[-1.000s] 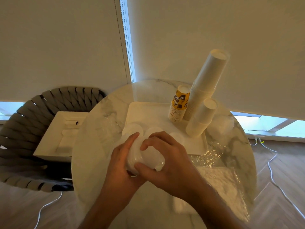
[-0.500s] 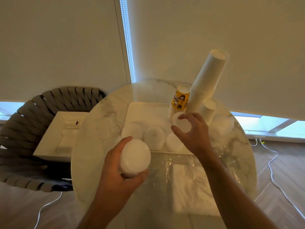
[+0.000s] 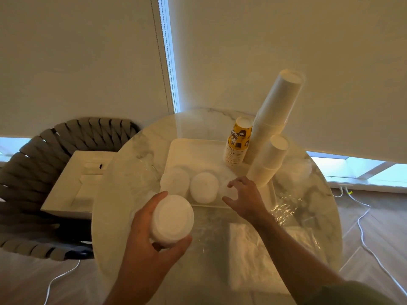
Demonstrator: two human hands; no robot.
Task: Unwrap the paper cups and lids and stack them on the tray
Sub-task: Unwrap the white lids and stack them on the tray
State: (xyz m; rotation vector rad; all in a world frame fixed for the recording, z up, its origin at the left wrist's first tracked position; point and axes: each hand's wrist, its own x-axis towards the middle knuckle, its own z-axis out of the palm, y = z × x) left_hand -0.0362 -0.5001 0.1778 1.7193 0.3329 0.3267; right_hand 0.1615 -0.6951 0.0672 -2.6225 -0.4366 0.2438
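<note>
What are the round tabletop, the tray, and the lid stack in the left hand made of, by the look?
Round tabletop: looks like polished white marble or a marble-look surface; grey veining, glossy sheen.
Rectangular white tray: smooth, matte, raised rim; plastic or ceramic, cannot tell.
Stack of white round lids gripped by the left hand: probably thin moulded plastic; slightly translucent, stepped rim rings.

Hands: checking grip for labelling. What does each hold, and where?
Left hand grips the white plastic lid stack around its side. Right hand holds nothing.
</note>
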